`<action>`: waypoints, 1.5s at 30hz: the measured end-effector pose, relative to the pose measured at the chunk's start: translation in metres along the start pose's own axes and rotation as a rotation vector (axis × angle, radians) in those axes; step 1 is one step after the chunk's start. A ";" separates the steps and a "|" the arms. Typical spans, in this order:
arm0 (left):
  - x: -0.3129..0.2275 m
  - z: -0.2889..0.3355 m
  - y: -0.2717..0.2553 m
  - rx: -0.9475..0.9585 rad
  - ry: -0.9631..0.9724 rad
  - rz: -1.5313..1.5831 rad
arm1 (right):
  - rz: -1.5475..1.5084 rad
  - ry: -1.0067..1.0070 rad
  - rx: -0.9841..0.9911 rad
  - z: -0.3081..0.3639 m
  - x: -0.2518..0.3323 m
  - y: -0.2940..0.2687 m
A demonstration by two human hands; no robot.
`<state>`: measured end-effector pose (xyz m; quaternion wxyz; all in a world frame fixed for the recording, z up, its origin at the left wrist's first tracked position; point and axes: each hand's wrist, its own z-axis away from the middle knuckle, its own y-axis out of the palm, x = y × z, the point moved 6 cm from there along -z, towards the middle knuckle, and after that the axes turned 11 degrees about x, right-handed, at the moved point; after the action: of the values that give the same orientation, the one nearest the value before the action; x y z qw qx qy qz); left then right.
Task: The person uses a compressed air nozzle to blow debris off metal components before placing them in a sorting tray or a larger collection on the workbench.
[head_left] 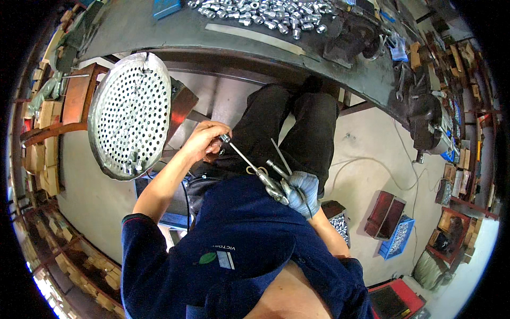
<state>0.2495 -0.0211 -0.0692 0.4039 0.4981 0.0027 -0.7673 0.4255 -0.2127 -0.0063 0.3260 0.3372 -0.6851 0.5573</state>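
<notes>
Pinching fitting (225, 138): left hand (204, 140); right hand (305, 188) curled round shafted tool (271, 184).

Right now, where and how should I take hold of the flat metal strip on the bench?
Probably grip the strip near mid-length by its long edges, coming from the near side: it is long, narrow and lying flat, and metal fittings lie along its far side.
</notes>
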 end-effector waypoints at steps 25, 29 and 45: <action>-0.008 0.000 -0.004 -0.065 -0.014 -0.137 | 0.012 -0.006 0.023 -0.003 -0.003 -0.001; 0.002 0.000 -0.009 -0.088 -0.040 -0.124 | -0.025 0.014 0.043 -0.004 -0.005 -0.001; 0.013 0.011 -0.017 -0.086 -0.091 -0.113 | -0.064 0.062 0.056 -0.013 -0.007 0.002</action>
<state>0.2286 -0.0219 -0.0802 0.3806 0.4442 0.0454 -0.8098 0.4289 -0.1988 -0.0109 0.3550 0.3504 -0.6479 0.5757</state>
